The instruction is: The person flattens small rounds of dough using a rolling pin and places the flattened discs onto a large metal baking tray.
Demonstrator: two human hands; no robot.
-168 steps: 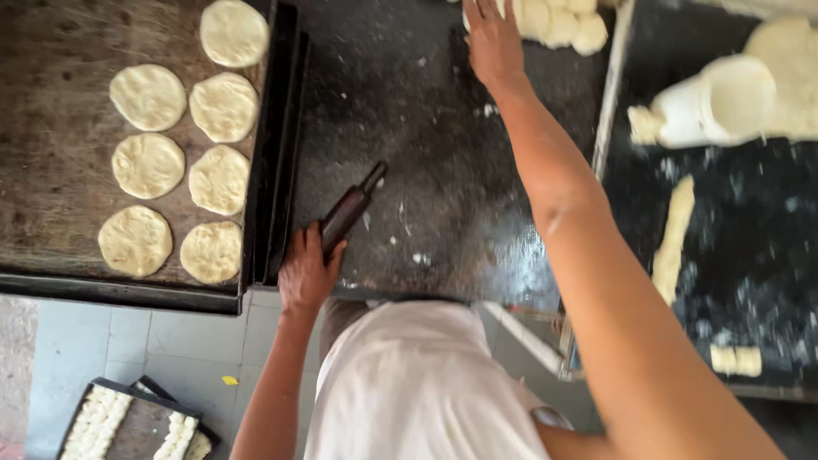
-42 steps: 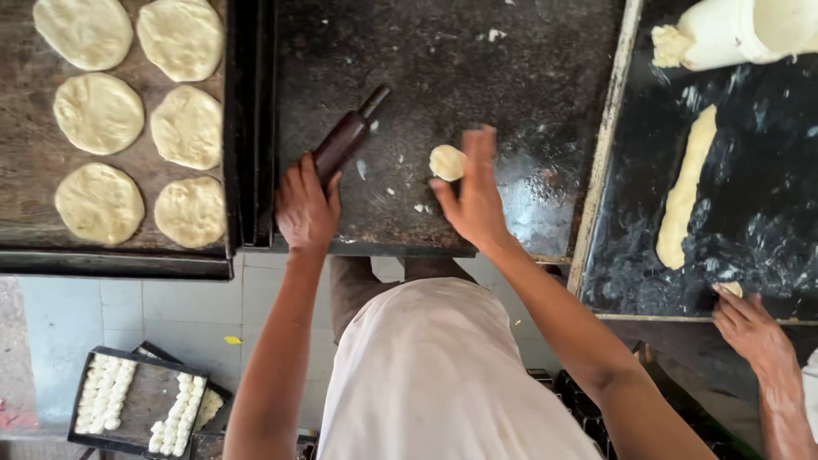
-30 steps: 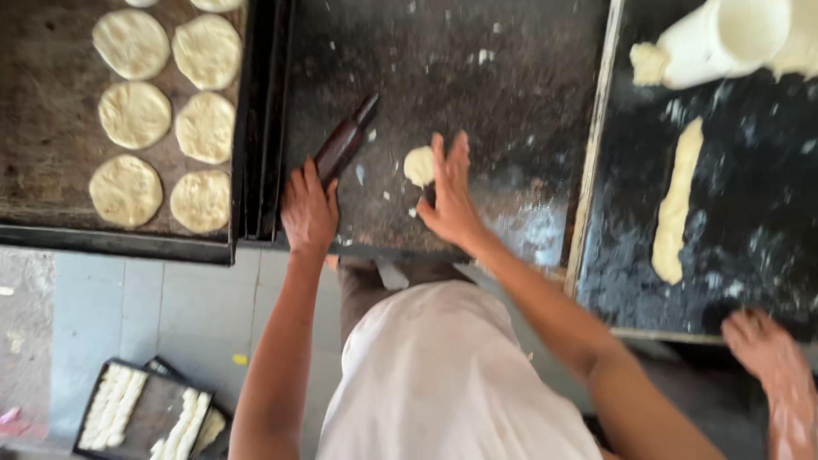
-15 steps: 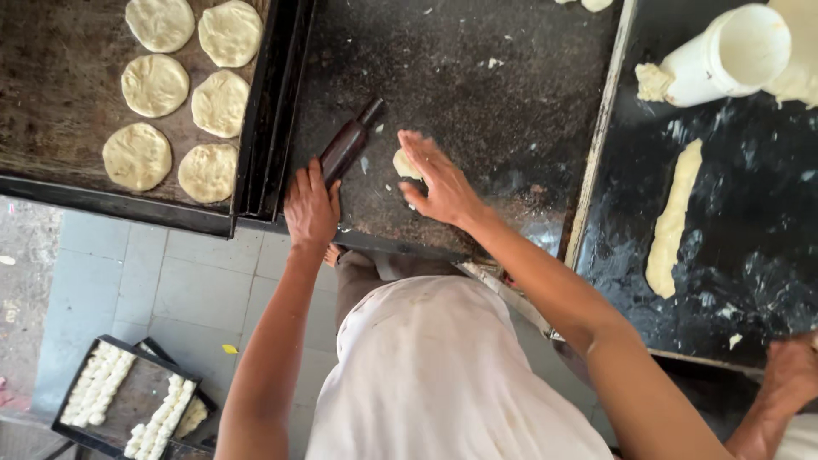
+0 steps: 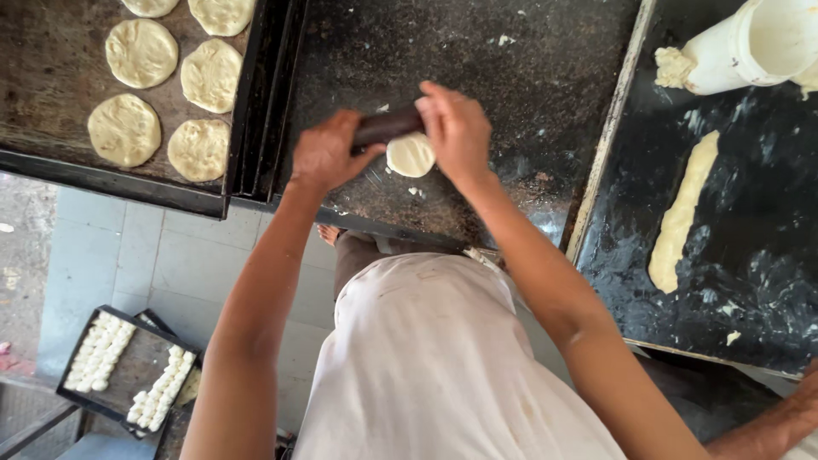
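Head view. Left hand (image 5: 325, 155) and right hand (image 5: 457, 128) both closed on dark wooden rolling pin (image 5: 388, 126), laid over small pale dough round (image 5: 411, 156) on black worktop (image 5: 528, 77), partly flattened. Done: six flat discs (image 5: 162, 94) on dark tray (image 5: 51, 60). Left: long dough rope (image 5: 682, 213).

Rolling pin (image 5: 385, 126) ends hidden under hands; white container (image 5: 750, 44) cropped.

The dark speckled stone table (image 5: 477, 51) looked polished and a bit glossy, dusted with flour. The dark brown wooden rolling pin (image 5: 388, 126) seemed smooth, the small pale dough disc (image 5: 411, 156) soft and matt. The black metal baking tray (image 5: 51, 85) looked dull and worn.
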